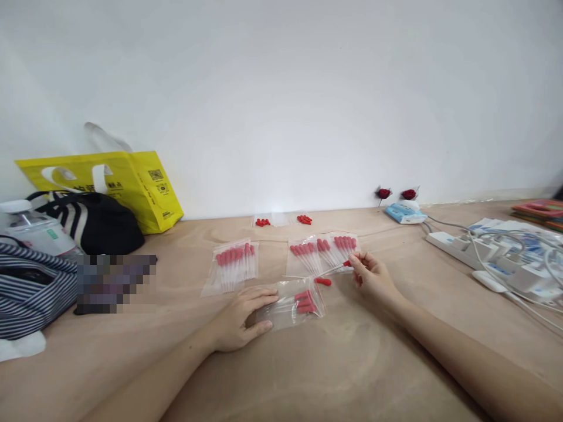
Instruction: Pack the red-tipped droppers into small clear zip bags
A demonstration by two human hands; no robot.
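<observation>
My left hand [240, 319] lay flat, fingers spread on the clear plastic zip bag [294, 305], my right hand [372, 274] pinched a red-bulbed glass dropper [336, 268].

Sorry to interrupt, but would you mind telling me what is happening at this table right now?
A person sits at a wooden table sorting red-capped droppers. The left hand lies flat on a clear zip bag holding a few droppers. The right hand pinches a single dropper just above it. One loose red cap lies beside the bag. Two filled bags lie farther back.
</observation>
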